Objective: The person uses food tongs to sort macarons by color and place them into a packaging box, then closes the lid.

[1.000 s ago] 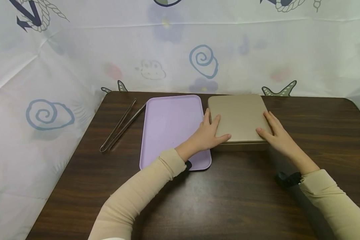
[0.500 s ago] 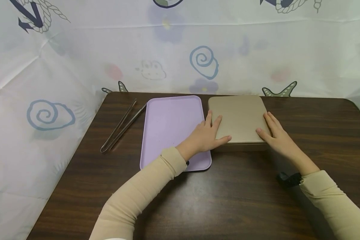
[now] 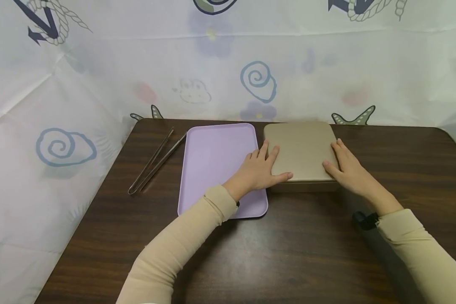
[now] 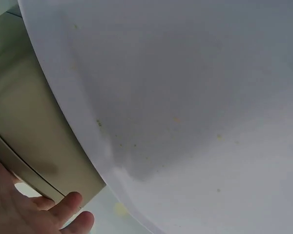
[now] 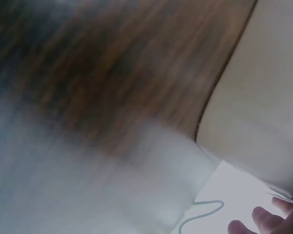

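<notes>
A lidded, square, beige box (image 3: 304, 150) stands near the back edge of the table, just right of a lilac tray (image 3: 220, 156). My left hand (image 3: 254, 171) touches the box's left side with spread fingers, its thumb lying over the front left corner of the lid. On the opposite side my right hand (image 3: 349, 169) rests against the right edge, thumb on the lid top. In the left wrist view the box wall (image 4: 39, 97) shows a lid seam beside the left hand (image 4: 29, 209). The right wrist view catches the right hand's fingertips (image 5: 263, 219) near the box (image 5: 254, 107).
Metal tongs (image 3: 152, 164) lie left of the tray. The dark wood table (image 3: 281, 253) ends at a white patterned curtain (image 3: 308, 63) behind and at the left. The left forearm crosses the tray's front part. Small specks lie on the tray.
The right hand shifts very slightly left along the box's edge. The whole head view sinks a little in the frame. The left hand and box stay nearly where they were.
</notes>
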